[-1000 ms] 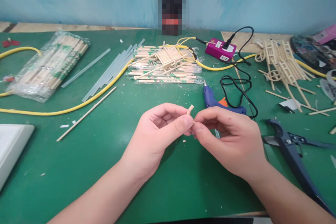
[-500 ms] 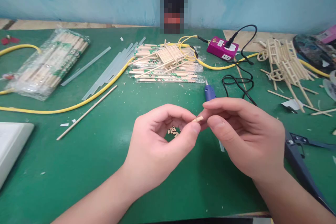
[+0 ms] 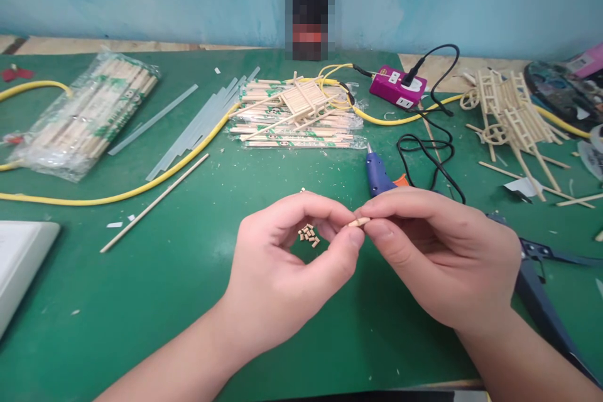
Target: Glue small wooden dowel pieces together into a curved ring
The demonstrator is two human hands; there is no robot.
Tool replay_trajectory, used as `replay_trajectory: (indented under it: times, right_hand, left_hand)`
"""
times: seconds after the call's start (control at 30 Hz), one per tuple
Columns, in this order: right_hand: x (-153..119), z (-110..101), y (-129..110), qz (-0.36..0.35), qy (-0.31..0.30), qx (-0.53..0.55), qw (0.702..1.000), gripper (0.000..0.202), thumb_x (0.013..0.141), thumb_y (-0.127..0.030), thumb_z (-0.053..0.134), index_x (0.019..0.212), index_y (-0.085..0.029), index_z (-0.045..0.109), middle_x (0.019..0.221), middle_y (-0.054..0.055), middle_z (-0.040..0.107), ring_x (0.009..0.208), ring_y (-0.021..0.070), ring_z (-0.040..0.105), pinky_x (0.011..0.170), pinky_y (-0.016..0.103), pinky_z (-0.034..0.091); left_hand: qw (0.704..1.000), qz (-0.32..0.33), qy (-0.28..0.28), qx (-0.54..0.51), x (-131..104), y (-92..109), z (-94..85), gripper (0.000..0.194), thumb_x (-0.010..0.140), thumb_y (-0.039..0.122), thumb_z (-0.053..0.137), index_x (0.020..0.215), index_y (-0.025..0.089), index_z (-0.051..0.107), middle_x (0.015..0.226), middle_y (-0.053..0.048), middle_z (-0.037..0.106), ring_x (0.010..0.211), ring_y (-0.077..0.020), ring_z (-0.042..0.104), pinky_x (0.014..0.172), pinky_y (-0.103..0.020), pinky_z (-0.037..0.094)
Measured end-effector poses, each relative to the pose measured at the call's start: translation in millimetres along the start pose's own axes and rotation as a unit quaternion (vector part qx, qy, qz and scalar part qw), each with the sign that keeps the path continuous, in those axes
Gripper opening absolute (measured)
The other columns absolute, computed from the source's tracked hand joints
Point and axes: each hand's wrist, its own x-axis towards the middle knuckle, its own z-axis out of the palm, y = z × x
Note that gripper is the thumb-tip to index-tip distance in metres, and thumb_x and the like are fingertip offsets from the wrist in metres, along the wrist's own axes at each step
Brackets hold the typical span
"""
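Between my fingertips is a short piece of wooden stick [image 3: 359, 222], pale and small, with a dark line across it. My left hand [image 3: 294, 257] pinches its left end between thumb and index finger. The thumb and index finger of my right hand [image 3: 443, 254] close on its right end, so both hands meet at the piece. Below and behind my left fingers, several tiny cut stick pieces [image 3: 308, 235] lie in a loose heap on the green table [image 3: 188, 308]. A blue glue gun [image 3: 378, 173] with an orange trigger lies just beyond my right hand, partly hidden by it.
Bagged chopsticks [image 3: 89, 113] lie at the left; more packs carry a small stick-built cart [image 3: 306, 100]. Clear glue sticks [image 3: 202, 119] and a yellow cable [image 3: 141, 191] cross the left side. A purple power strip [image 3: 398, 86], several wooden carts [image 3: 509, 113] and dark cutters [image 3: 541, 295] are right.
My right fingers have come down and left onto the piece, which is now pinched from both sides. More of the glue gun shows.
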Motion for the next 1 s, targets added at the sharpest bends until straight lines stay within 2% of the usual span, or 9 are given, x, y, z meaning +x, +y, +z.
replay_trajectory:
  times: [0.17,0.43,0.67,1.0]
  right_hand:
    - [0.5,2.0,-1.8,0.017,0.000,0.026,1.000,0.019,0.096,-0.014,0.074,0.104,-0.031,0.079,0.093,0.000,0.082,0.075,0.0184,0.076,0.078,0.035,0.068]
    - [3.5,1.7,-2.6,-0.011,-0.017,0.071,0.997,0.029,0.091,-0.005,0.075,0.105,-0.029,0.080,0.092,0.000,0.083,0.079,0.0185,0.079,0.075,0.033,0.067]
    - [3.8,0.2,-0.3,-0.026,-0.018,0.066,0.997,0.027,0.091,-0.008,0.077,0.105,-0.030,0.082,0.090,0.001,0.083,0.078,0.0214,0.080,0.070,0.034,0.068]
    - [4.9,-1.6,0.7,-0.033,-0.026,0.077,0.996,0.029,0.090,-0.005,0.078,0.106,-0.029,0.083,0.090,0.000,0.083,0.080,0.0195,0.080,0.071,0.031,0.067]
  left_hand:
    - [1.000,0.000,-0.004,-0.019,-0.9,-2.4,-1.2,0.005,0.091,0.022,0.082,0.088,0.023,0.077,0.086,-0.001,0.078,0.078,-0.0163,0.071,0.072,-0.027,0.060]
    - [0.999,0.013,-0.018,-0.041,-1.7,-3.0,-0.9,0.009,0.090,0.016,0.081,0.089,0.024,0.077,0.087,0.001,0.076,0.078,-0.0138,0.070,0.074,-0.026,0.059]
    - [0.999,0.027,-0.016,-0.031,-1.4,-2.7,-1.1,0.009,0.090,0.014,0.079,0.088,0.023,0.076,0.085,0.000,0.076,0.076,-0.0141,0.069,0.074,-0.028,0.059]
    - [0.999,0.039,-0.021,-0.022,-1.8,-2.2,-1.7,0.009,0.090,0.014,0.079,0.088,0.023,0.077,0.084,0.000,0.075,0.075,-0.0149,0.070,0.074,-0.029,0.059]
